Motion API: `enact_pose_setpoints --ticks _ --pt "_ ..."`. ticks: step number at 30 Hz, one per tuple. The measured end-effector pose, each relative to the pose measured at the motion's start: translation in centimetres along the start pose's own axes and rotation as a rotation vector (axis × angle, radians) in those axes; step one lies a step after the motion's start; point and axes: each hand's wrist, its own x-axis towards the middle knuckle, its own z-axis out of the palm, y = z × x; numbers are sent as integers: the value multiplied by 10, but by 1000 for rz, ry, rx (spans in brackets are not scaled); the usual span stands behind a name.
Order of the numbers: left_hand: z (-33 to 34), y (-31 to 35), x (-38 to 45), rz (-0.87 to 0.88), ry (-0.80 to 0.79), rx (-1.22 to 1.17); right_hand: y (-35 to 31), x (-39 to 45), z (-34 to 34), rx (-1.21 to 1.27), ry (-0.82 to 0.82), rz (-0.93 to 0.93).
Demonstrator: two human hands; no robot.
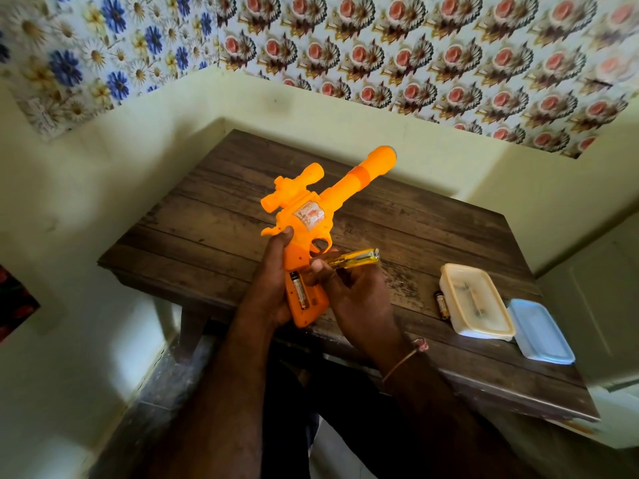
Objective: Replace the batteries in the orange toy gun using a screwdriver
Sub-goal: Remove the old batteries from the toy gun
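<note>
Left hand (273, 288) gripping toy gun (311, 216), right hand (349, 288) pinching screwdriver (352, 258) — container (475, 302), lid (539, 331), loose battery (442, 305) sitting right on table (207, 216).

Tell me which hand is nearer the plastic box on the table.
Right. The right hand, holding the screwdriver, is on the side toward the box, apart from it; the left hand grips the toy gun farther away.

No lettering could be read anywhere in the view. The battery (299, 289) seated in the grip of the toy gun (313, 216) carried a printed label, too small and blurred to decipher. A worn whitish sticker (308, 213) on the gun's side showed only orange marks. The loose battery (442, 306) on the table (432, 219) was likewise illegible.
</note>
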Motion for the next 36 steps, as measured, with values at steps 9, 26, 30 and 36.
enact_pose_setpoints --ticks 9,26,30,36 --pt "0 -1 1 18 16 18 2 5 2 -50 9 20" --pt "-1 -2 2 5 73 17 7 5 4 -110 3 -22" --pt "0 -4 1 16 46 -3 3 20 4 -144 -34 -27" --pt "2 -3 -4 33 -15 3 -2 37 8 -193 -58 53"
